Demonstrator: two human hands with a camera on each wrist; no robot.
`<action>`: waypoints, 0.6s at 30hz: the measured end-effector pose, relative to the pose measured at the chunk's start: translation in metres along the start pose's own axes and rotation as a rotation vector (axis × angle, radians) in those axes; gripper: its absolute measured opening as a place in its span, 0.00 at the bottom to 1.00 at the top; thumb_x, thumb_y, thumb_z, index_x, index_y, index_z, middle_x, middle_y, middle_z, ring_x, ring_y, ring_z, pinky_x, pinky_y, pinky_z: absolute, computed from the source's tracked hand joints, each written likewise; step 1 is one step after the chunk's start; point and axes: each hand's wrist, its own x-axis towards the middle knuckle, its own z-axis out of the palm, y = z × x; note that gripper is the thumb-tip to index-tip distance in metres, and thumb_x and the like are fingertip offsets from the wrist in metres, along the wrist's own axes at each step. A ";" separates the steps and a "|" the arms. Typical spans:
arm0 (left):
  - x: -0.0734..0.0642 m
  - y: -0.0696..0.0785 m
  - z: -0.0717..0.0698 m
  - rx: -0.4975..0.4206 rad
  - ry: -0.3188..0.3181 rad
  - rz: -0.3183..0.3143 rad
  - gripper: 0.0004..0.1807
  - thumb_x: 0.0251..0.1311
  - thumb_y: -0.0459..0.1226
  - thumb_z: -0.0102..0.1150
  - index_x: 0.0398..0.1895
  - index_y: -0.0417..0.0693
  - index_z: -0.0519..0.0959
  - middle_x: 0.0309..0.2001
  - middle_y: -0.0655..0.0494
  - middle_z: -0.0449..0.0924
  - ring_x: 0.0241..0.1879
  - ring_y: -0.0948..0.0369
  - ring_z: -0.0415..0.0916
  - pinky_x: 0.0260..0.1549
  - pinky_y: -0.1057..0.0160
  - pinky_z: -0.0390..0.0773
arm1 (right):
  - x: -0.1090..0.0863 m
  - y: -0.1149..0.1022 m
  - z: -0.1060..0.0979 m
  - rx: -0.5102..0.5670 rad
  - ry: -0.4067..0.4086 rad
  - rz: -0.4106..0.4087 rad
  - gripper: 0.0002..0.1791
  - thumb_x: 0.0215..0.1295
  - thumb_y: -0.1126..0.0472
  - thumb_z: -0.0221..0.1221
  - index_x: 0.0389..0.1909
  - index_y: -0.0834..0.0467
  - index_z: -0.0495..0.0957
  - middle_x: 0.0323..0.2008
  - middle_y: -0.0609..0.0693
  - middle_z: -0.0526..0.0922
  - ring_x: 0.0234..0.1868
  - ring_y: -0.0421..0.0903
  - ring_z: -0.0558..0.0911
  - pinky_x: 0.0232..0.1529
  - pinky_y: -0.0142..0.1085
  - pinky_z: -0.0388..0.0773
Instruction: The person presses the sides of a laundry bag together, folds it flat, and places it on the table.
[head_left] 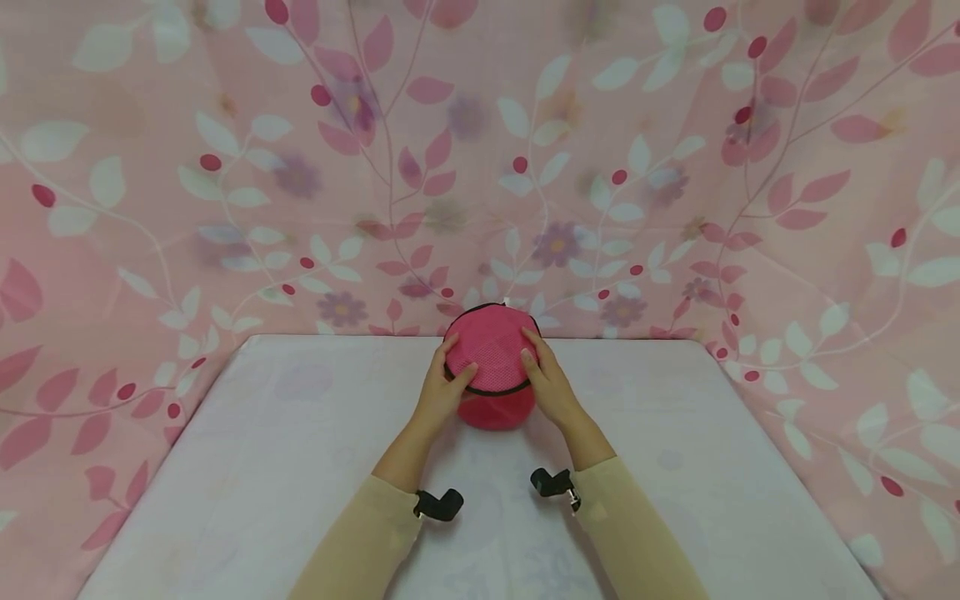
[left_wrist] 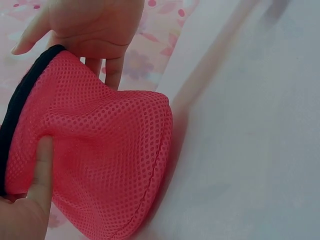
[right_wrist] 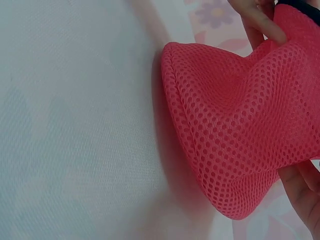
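A pink mesh bag (head_left: pixel 493 346) with black edging is held near the far edge of the table, its darker red lower part towards me. My left hand (head_left: pixel 447 387) grips its left side, thumb pressing into the mesh. The right side is held by my right hand (head_left: pixel 553 390), with the thumb near the black edging. In the left wrist view the bag (left_wrist: pixel 110 150) looks soft and dented under the left thumb. The right wrist view shows the mesh bag (right_wrist: pixel 230 120) bulging between both hands. Some fingers are hidden behind the fabric.
A white-covered table (head_left: pixel 300 500) lies beneath both forearms. Behind it and at the sides hangs a pink curtain (head_left: pixel 480 167) printed with leaves and flowers. A small black device is strapped at each wrist.
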 end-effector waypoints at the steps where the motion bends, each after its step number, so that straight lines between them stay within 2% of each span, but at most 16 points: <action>1: 0.000 0.000 0.000 -0.004 0.001 0.006 0.36 0.71 0.34 0.57 0.78 0.56 0.54 0.72 0.41 0.59 0.58 0.46 0.75 0.46 0.55 0.83 | 0.000 0.000 0.000 0.002 -0.002 -0.004 0.29 0.81 0.49 0.42 0.77 0.55 0.56 0.76 0.59 0.56 0.77 0.55 0.54 0.74 0.55 0.50; 9: 0.002 -0.001 -0.003 0.004 0.020 0.044 0.37 0.69 0.33 0.59 0.78 0.57 0.57 0.72 0.44 0.60 0.62 0.48 0.71 0.52 0.58 0.80 | 0.000 0.002 0.001 -0.010 -0.013 -0.005 0.30 0.81 0.49 0.43 0.78 0.53 0.56 0.75 0.60 0.57 0.76 0.56 0.56 0.73 0.56 0.52; 14: 0.002 -0.002 -0.005 0.001 0.035 0.061 0.36 0.68 0.32 0.60 0.77 0.56 0.59 0.72 0.45 0.61 0.62 0.49 0.71 0.53 0.59 0.79 | 0.000 0.002 0.001 -0.069 -0.022 0.007 0.31 0.79 0.47 0.45 0.78 0.50 0.56 0.75 0.58 0.58 0.75 0.56 0.59 0.72 0.56 0.55; 18: 0.003 -0.001 -0.006 0.022 0.047 0.084 0.36 0.68 0.31 0.60 0.76 0.54 0.60 0.72 0.45 0.61 0.64 0.49 0.69 0.59 0.57 0.75 | -0.001 0.000 0.000 -0.111 -0.025 0.016 0.31 0.78 0.45 0.46 0.78 0.49 0.56 0.75 0.57 0.59 0.75 0.55 0.60 0.72 0.57 0.56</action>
